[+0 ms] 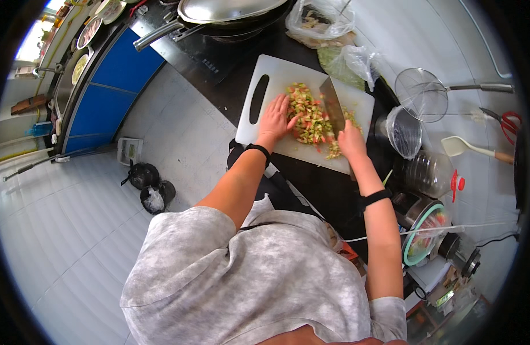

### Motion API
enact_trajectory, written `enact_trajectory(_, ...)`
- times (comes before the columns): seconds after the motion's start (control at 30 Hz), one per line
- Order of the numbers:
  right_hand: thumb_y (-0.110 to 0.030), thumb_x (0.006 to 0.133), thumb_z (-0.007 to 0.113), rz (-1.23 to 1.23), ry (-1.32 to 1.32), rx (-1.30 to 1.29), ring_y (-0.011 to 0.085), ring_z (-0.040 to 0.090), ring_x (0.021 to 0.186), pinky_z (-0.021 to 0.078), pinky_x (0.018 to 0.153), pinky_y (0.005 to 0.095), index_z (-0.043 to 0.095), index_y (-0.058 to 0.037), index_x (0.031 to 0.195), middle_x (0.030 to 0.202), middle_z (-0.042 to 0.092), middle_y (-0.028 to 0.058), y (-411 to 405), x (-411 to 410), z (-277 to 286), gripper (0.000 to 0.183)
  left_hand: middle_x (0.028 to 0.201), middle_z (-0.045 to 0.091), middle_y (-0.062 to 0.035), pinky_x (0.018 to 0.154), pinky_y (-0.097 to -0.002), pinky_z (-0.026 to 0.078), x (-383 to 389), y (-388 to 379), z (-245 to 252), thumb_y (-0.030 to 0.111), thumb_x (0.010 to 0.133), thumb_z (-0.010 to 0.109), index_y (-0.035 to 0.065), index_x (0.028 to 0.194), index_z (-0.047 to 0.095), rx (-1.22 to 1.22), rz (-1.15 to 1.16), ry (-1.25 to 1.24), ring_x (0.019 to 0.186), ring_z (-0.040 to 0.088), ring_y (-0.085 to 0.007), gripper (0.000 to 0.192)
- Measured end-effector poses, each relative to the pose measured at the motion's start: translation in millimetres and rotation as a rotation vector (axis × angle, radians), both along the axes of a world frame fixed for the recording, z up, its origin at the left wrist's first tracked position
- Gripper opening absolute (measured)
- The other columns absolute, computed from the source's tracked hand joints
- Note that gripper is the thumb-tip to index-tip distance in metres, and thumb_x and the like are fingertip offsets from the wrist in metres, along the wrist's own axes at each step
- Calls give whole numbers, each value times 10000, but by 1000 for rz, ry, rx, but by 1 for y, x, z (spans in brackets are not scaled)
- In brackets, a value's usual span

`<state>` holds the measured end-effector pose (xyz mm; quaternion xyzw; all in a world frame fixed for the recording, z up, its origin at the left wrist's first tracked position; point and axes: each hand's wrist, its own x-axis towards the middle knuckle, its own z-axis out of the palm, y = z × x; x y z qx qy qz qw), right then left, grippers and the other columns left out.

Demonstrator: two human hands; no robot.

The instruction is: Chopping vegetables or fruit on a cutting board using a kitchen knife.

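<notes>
A white plastic cutting board (265,69) lies on the dark countertop before me, its oval handle slot on the left. Finely chopped green and pink-red vegetable pieces (310,114) are heaped in its middle. My right hand (352,140) grips a cleaver (332,105), whose broad blade stands on the board within the chopped pieces. A smaller strip of pieces lies on the blade's right side. Flat beside the heap, my left hand (276,116) rests with the thumb apart, its fingertips touching the left edge of the pieces. The cleaver's handle is mostly hidden in my palm.
A lidded pan (230,17) sits on the cooktop beyond the board. Plastic bags (321,26) lie at the back. To the right are a plastic-covered metal container (403,131), a wire strainer (421,95), a large clear bottle (426,174) and a white cable (420,232).
</notes>
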<state>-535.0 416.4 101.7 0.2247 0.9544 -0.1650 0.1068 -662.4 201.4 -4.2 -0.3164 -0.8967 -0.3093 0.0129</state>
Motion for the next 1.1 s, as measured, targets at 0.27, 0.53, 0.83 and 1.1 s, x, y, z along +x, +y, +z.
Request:
enact_trajectory(0.27,-168,904,562,-176,-15,84,419,637,740,500,655,517,489,33,1202,796,647,234,-28,21,-25,367,1430,452,-150,1143,-405,277,1,2,7,446,896,564,19,1385,425,-17,-29,-24,1368,370,-301,664)
enact_trajectory(0.53,-178,901,561,-214,6,121,420,641,721,496,630,527,474,19,1234,789,652,234,-44,17,-30,396,1444,436,-148,1143,-413,269,-5,2,6,423,897,566,21,1388,421,-7,-35,-32,1381,351,-301,650)
enact_trajectory(0.83,-171,896,565,-92,-14,57,418,646,769,507,654,515,476,47,1224,826,652,242,-17,12,-7,404,1449,437,-133,1152,-404,251,-3,0,1,423,911,554,43,1402,405,-46,-19,-57,1390,339,-285,638)
enact_trajectory(1.1,-182,903,558,-199,-13,108,421,641,716,503,627,525,485,21,1214,758,647,236,-24,21,-28,378,1456,427,-126,1143,-415,262,-4,4,7,405,899,574,58,1402,406,-52,-29,-40,1387,341,-286,634)
